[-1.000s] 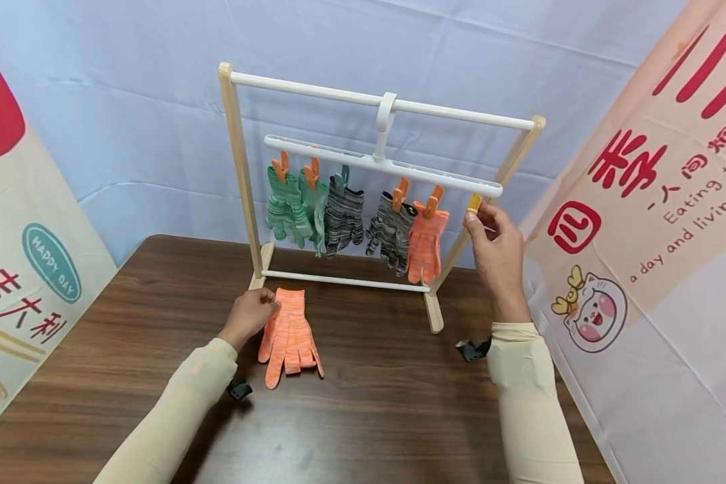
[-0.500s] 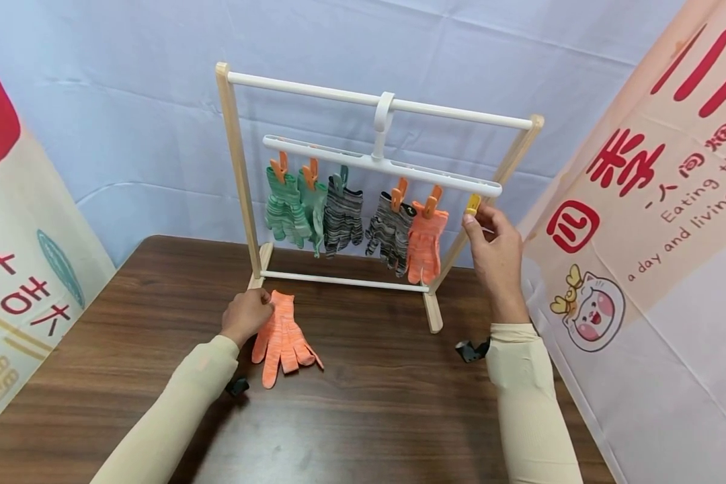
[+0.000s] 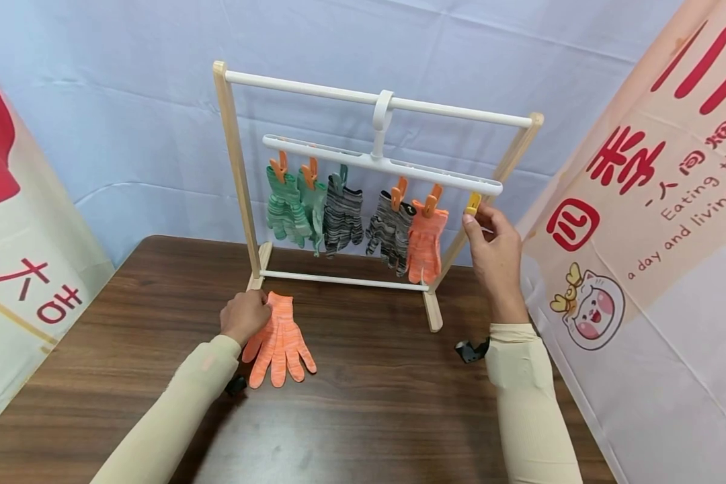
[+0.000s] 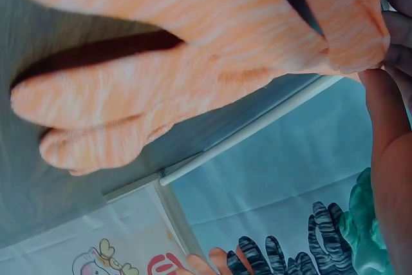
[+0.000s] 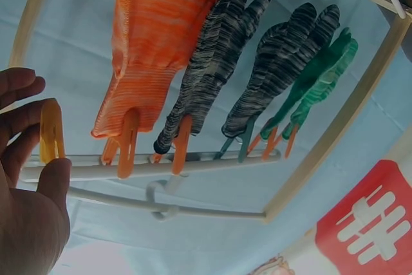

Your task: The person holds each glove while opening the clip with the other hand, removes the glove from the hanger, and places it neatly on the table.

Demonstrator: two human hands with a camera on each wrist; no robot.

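My left hand pinches a loose orange knit glove near its cuff, at the rack's left foot. The glove's fingers point toward me and fan out; in the left wrist view the glove fills the upper part. My right hand pinches a yellow clothespin between thumb and fingers, at the right end of the white hanger bar. Nothing hangs from that clothespin. To its left, an orange glove hangs from an orange clothespin.
Two grey-black striped gloves and green gloves hang further left on clothespins. The hanger hooks over the top rail of a wooden-sided rack. It stands on a brown table, with printed cloths at both sides.
My left hand has shifted slightly left with the orange glove. The glove's fingers, partly folded before, now lie spread. My right hand stays at the yellow clothespin.
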